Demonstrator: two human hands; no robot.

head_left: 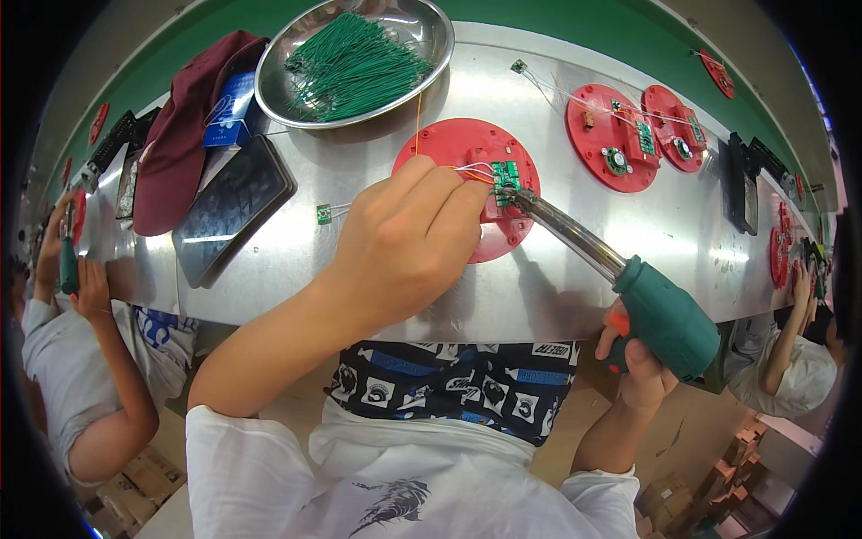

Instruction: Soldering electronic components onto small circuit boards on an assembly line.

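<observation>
A round red plastic part [449, 144] lies on the metal bench in front of me, with a small green circuit board [506, 172] on it. My left hand [409, 238] rests over the part and pinches a thin orange wire [418, 121] at the board. My right hand [639, 359] grips the green handle of a soldering iron [664, 314]. Its metal barrel [566, 229] reaches up-left and the tip touches the board beside my left fingertips.
A steel bowl [422, 27] full of green wires stands at the back. A dark red cap [184, 108], a blue card and a black phone [229, 207] lie left. Two more red parts [593, 135] with boards lie right. Other people work at both ends of the bench.
</observation>
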